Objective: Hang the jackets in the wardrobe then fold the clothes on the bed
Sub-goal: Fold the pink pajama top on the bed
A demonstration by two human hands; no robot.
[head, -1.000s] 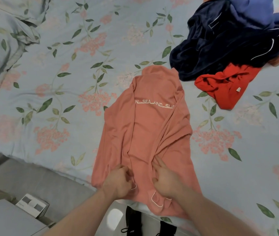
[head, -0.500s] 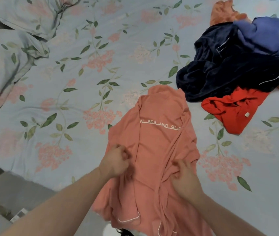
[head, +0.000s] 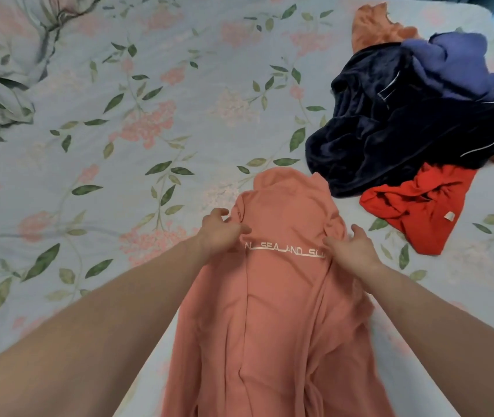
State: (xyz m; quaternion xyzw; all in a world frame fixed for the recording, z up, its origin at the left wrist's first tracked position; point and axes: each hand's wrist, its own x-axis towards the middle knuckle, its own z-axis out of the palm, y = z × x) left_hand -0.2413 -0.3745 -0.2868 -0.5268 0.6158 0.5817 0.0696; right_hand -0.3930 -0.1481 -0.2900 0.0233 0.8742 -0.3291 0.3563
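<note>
Salmon shirt soft, creased lengthwise, left hand pinching its edge, right hand resting flat, fingers relaxed

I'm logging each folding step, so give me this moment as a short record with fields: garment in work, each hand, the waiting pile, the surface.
garment in work: salmon-pink top, lying lengthwise on the bed, white lettering across it
left hand: at the top's left edge beside the lettering, fingers curled on the cloth
right hand: on the top's right edge, fingers fairly straight
waiting pile: navy garment, purple garment, red garment, orange garment, all unfolded
surface: floral bedsheet
</note>
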